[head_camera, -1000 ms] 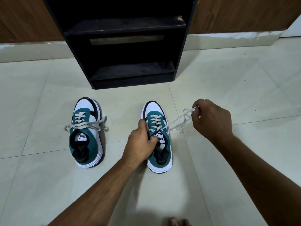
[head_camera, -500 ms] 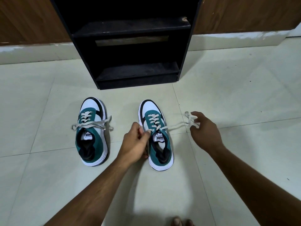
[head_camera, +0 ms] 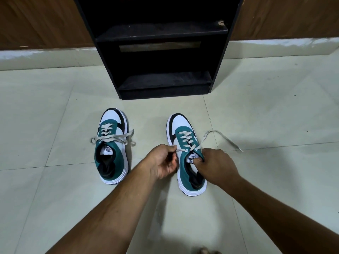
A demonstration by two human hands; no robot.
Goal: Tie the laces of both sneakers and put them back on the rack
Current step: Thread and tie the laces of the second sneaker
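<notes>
Two teal, white and black sneakers stand on the tiled floor, toes pointing at the black rack (head_camera: 161, 83). The left sneaker (head_camera: 111, 149) has its beige laces lying loose across its top. At the right sneaker (head_camera: 185, 143), my left hand (head_camera: 163, 162) pinches the left lace end beside the top eyelet. My right hand (head_camera: 214, 165) grips the sneaker's tongue and collar edge. The right lace (head_camera: 222, 138) lies free on the floor to the right, apart from my right hand.
The rack has two bare shelves and stands against a wooden wall (head_camera: 40, 21) with a pale skirting. Floor tiles (head_camera: 275, 107) spread to both sides. A bit of a foot (head_camera: 206, 251) shows at the bottom edge.
My right hand let go of the right lace, which dropped to the floor, and moved left onto the sneaker's tongue. My left hand shifted to pinch the left lace end.
</notes>
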